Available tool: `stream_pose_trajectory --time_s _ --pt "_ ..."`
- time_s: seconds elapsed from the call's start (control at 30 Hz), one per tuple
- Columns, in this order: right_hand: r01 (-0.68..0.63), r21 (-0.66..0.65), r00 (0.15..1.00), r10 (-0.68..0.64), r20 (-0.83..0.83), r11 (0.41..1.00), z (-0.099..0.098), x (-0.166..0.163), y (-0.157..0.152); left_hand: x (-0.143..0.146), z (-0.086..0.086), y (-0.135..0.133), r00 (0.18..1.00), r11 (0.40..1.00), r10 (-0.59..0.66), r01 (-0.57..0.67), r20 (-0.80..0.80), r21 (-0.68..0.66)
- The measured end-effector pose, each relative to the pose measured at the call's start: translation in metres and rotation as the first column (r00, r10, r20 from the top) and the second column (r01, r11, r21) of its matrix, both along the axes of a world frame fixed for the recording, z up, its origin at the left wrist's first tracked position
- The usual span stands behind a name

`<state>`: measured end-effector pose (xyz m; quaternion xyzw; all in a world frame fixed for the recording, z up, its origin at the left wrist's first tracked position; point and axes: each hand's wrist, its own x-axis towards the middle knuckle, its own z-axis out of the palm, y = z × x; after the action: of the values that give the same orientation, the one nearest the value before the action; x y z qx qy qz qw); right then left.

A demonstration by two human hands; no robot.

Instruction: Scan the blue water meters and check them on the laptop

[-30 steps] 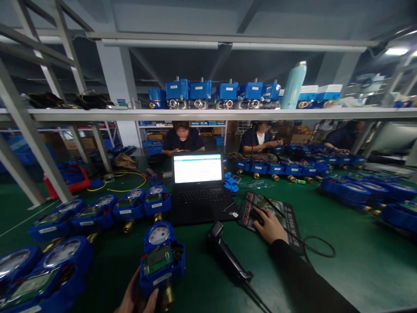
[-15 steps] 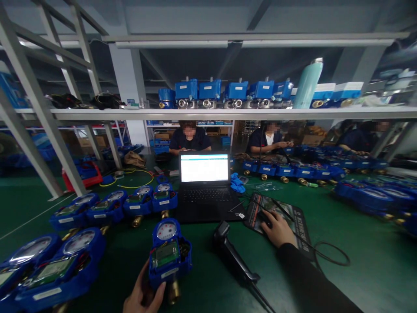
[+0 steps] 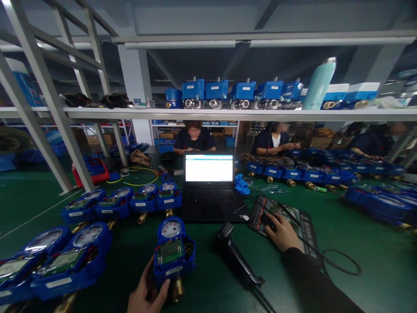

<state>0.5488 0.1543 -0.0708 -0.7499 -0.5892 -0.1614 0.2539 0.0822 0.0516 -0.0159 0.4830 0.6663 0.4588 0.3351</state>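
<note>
My left hand (image 3: 146,289) is closed around the lower left side of a blue water meter (image 3: 174,261), which has a round dial, an exposed green circuit board and a brass pipe end. My right hand (image 3: 282,232) rests over a black computer mouse (image 3: 269,221) on a printed mouse pad (image 3: 309,243). Between my hands a black barcode scanner (image 3: 239,261) lies on the green table. Behind the meter stands an open laptop (image 3: 208,195) with a mostly white page on its screen.
Several more blue meters (image 3: 58,269) stand at the left. Others (image 3: 293,173) line the right side. A shelf (image 3: 202,114) above bears blue meters and a mint-green bottle (image 3: 321,84). Several people sit across the table. A cable (image 3: 345,263) loops right of the mouse pad.
The whole view has shifted slightly, so things appear a little further right. Both hands keep their places on the meter and the mouse. The page on the laptop screen looks slightly different.
</note>
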Motion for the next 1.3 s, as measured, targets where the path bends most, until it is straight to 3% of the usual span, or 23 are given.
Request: stream_pose_trajectory --time_s 0.5,1.3 --pt "-0.023 -0.013 0.999 0.023 0.041 1.0 -0.0027 0.003 0.0016 -0.0042 -0.0097 0.0007 0.998 0.992 -0.044 0.048 -0.037 0.116" --pt "0.006 0.0 0.999 -0.006 0.039 1.0 -0.0014 0.0028 -0.0007 -0.0034 -0.005 0.0 0.998 0.998 -0.056 0.056 0.011 0.023"
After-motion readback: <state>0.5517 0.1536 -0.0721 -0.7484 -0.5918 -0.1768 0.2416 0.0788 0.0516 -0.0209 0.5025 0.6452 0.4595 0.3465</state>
